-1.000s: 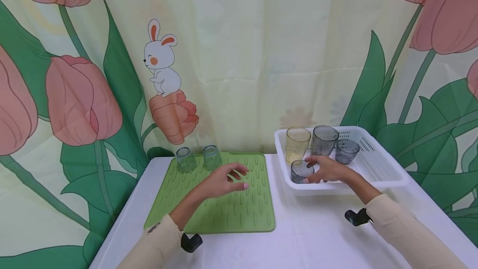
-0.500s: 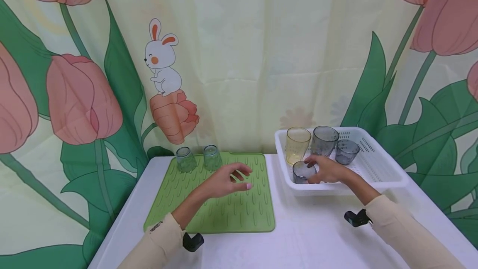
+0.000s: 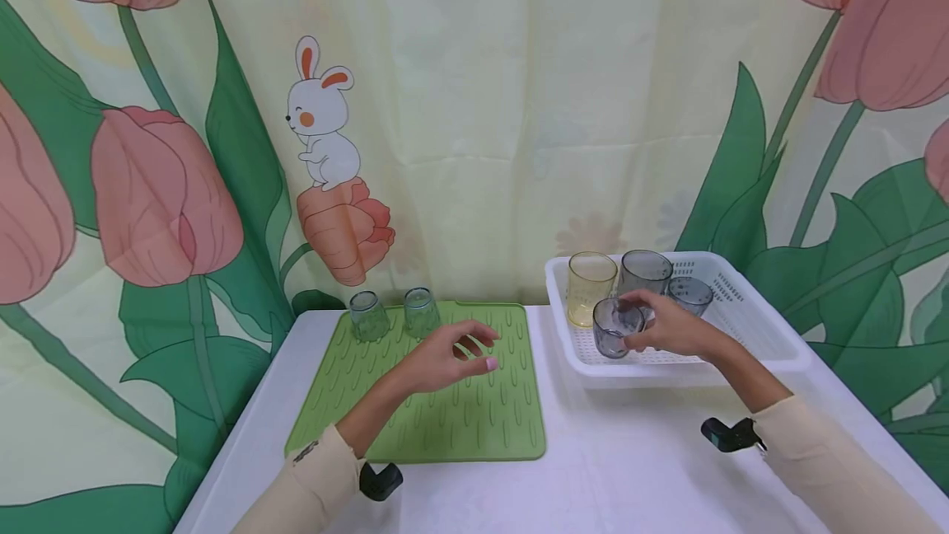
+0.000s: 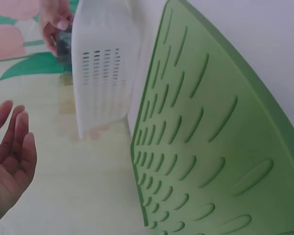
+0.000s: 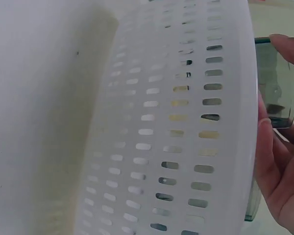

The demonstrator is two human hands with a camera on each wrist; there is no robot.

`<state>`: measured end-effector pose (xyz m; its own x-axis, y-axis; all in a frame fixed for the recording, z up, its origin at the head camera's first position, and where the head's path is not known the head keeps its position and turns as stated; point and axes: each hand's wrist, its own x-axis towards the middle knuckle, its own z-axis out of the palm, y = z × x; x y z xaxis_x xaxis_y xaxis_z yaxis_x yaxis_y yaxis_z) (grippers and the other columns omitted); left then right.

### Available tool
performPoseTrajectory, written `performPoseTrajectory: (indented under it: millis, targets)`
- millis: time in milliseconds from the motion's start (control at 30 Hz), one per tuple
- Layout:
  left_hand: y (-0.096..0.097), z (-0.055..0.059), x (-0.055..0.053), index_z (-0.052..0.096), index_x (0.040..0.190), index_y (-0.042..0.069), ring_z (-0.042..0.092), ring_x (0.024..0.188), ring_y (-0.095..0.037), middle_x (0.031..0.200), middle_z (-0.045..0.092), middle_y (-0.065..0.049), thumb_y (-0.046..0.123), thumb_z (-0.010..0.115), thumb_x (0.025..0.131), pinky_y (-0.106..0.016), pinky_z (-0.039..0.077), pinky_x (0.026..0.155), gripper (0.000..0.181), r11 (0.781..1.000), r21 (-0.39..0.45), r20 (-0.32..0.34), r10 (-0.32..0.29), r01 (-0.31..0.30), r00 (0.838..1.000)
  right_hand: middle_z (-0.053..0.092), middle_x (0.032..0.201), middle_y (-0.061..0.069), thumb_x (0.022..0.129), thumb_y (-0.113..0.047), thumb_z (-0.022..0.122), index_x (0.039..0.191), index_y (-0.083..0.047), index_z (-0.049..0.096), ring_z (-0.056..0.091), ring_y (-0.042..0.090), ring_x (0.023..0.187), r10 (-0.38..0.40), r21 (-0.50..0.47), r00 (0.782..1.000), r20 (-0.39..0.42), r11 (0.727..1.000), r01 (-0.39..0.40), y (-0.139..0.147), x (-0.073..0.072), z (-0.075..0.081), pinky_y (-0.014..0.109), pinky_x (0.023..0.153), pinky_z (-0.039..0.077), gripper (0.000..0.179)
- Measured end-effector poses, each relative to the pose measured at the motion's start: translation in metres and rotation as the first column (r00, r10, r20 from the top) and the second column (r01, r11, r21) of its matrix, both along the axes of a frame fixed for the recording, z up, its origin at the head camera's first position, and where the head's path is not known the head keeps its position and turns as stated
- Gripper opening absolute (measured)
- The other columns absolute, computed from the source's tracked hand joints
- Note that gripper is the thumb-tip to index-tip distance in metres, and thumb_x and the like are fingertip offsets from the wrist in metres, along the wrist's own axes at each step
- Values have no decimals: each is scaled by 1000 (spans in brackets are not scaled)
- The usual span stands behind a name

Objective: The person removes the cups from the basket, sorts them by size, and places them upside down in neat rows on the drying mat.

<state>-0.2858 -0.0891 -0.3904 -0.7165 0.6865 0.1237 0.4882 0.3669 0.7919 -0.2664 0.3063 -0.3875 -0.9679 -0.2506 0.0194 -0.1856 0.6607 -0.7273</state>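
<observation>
My right hand [image 3: 670, 324] grips a short smoky-grey glass [image 3: 614, 330] by its side, over the front left part of a white perforated basket [image 3: 764, 365]. In the right wrist view the held glass [image 5: 278, 83] shows past the basket's rim, between thumb and fingers. Behind it stand a yellow glass [image 3: 591, 283], a tall grey glass [image 3: 647, 270] and a second short grey glass [image 3: 691, 293], partly hidden by the hand. My left hand [image 3: 448, 357] hovers over a green drying mat [image 3: 474, 427], fingers loosely bent and holding nothing.
Two small greenish-blue glasses [image 3: 369, 318] stand upside down at the mat's back left. The mat and basket lie side by side on a white-covered table [image 3: 615, 468]. A curtain printed with tulips [image 3: 474, 105] hangs right behind.
The short grey glass has risen from the basket's floor in my right hand, shifting slightly right and tilting. My left hand has stayed nearly still.
</observation>
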Motion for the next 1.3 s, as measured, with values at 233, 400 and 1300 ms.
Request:
performPoseTrajectory:
  millis: [233, 400, 1300]
  targets:
    - [-1, 3, 5, 61, 130, 13, 62, 109, -25, 121, 65, -3, 29, 70, 94, -41, 51, 94, 40, 999, 47, -19, 13, -12, 1000, 49, 136, 28, 83, -16, 79, 146, 2, 38, 67, 30, 98, 9, -124, 1000, -2, 992, -9, -8, 12, 16, 36, 76, 58, 78]
    - [-2, 7, 10, 57, 135, 14, 60, 116, -28, 128, 62, -3, 31, 70, 95, -45, 50, 99, 45, 995, 100, -48, 17, -12, 999, 52, 134, 24, 83, -15, 80, 145, -3, 41, 62, 14, 70, 44, -167, 996, -80, 984, -57, -23, 27, 30, 27, 60, 52, 75]
    - [35, 25, 45, 49, 144, 15, 57, 120, -13, 139, 56, 2, 34, 84, 81, -34, 50, 100, 74, 994, 66, -115, -76, 84, 990, 59, 125, 25, 80, -7, 81, 141, -2, 44, 67, 12, 65, 301, -368, 953, -32, 883, -291, -108, 69, 27, 29, 63, 58, 72]
